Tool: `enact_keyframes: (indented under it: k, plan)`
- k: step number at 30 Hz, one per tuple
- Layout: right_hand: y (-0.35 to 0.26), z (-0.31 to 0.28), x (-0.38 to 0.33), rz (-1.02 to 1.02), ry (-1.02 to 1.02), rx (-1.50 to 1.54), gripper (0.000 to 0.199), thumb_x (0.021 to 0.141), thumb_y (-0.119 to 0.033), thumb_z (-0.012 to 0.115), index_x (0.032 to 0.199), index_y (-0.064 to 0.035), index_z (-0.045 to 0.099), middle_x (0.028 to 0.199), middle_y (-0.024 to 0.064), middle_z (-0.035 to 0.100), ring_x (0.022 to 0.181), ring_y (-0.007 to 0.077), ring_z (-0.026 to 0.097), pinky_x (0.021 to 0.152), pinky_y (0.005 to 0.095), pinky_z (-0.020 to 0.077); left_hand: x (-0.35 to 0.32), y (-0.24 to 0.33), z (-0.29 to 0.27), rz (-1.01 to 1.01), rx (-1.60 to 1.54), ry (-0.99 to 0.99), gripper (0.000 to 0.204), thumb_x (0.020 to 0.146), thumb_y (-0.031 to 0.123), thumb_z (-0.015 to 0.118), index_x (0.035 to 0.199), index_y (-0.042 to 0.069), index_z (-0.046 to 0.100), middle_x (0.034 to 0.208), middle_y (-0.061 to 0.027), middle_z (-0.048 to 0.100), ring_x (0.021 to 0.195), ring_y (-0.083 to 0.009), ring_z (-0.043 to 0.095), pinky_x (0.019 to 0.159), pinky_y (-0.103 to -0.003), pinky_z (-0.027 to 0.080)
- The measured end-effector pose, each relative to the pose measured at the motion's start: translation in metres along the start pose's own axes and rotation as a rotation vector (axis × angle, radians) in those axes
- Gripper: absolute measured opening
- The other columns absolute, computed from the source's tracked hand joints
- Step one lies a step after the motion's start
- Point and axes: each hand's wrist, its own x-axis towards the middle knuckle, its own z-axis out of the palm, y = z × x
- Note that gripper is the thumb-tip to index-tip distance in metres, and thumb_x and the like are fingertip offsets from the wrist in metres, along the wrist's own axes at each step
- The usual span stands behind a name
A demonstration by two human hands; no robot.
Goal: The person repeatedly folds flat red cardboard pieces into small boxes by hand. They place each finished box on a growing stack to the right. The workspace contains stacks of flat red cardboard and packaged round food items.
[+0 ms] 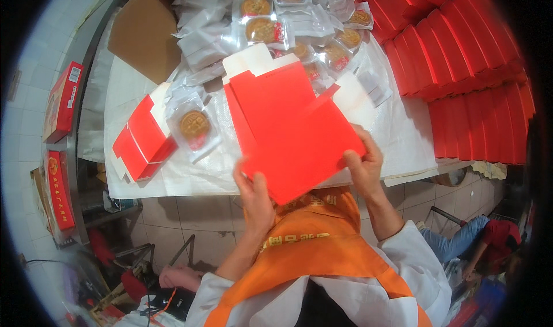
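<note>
A red cardboard box (pixel 288 125) with white inner flaps is held between my two hands above the near edge of the table. Its flaps stand open at the far end. My left hand (pixel 256 197) grips its near left corner, and my right hand (pixel 366 160) pinches its right edge. Left of it lies a mooncake (pixel 194 124) in a clear wrapped tray. Beside that rests another red box (pixel 144 140), partly folded, with white flaps showing. Beyond the held box, several wrapped mooncakes (pixel 260 30) lie heaped together.
Rows of stacked red boxes (pixel 461 56) fill the table's right side. An open brown carton (pixel 144 36) stands at the far left. White sheeting (pixel 190 174) covers the table. Finished-looking red boxes (pixel 62 102) sit past the left edge. Another person (pixel 478 240) is low at the right.
</note>
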Motion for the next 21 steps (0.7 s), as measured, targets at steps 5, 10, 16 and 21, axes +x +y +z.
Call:
enact_keyframes:
  k: [5, 10, 16, 21]
  plan:
    - [-0.001, -0.016, 0.001, 0.123, -0.304, 0.023, 0.031, 0.082, -0.005, 0.057, 0.112, 0.0013, 0.053, 0.102, 0.0118, 0.061, 0.092, 0.0162, 0.059, 0.080, 0.0254, 0.0459, -0.028, -0.030, -0.037, 0.182, 0.444, -0.485, 0.047, 0.082, 0.007, 0.057, 0.123, 0.001, 0.035, 0.121, -0.0111, 0.041, 0.108, -0.0167, 0.044, 0.093, -0.031, 0.037]
    - [0.004, 0.015, -0.038, 0.328, -0.432, 0.294, 0.030, 0.080, 0.000, 0.058, 0.110, 0.0002, 0.054, 0.106, 0.0144, 0.059, 0.094, 0.0176, 0.059, 0.081, 0.0277, 0.0465, -0.037, -0.007, -0.024, 0.254, 0.403, -0.512, 0.056, 0.080, 0.009, 0.063, 0.126, -0.005, 0.034, 0.122, -0.0124, 0.041, 0.116, -0.0202, 0.040, 0.097, -0.030, 0.032]
    - [0.025, 0.021, -0.059, 0.070, -0.308, 0.186, 0.010, 0.072, 0.008, 0.052, 0.071, -0.0017, 0.049, 0.124, 0.0210, 0.044, 0.104, 0.0254, 0.054, 0.085, 0.0320, 0.0435, -0.014, -0.006, -0.037, 0.410, 0.582, -0.543, 0.019, 0.076, 0.008, 0.064, 0.091, 0.002, 0.055, 0.106, -0.0114, 0.053, 0.091, -0.0181, 0.052, 0.077, -0.026, 0.042]
    - [0.016, 0.044, -0.058, -0.171, -0.004, -0.077, 0.013, 0.074, 0.010, 0.049, 0.073, -0.0024, 0.046, 0.128, 0.0221, 0.038, 0.114, 0.0282, 0.046, 0.091, 0.0343, 0.0389, -0.014, -0.015, -0.041, 0.386, 0.368, -0.444, 0.012, 0.075, 0.001, 0.061, 0.083, 0.003, 0.051, 0.107, -0.0109, 0.051, 0.093, -0.0169, 0.051, 0.077, -0.027, 0.042]
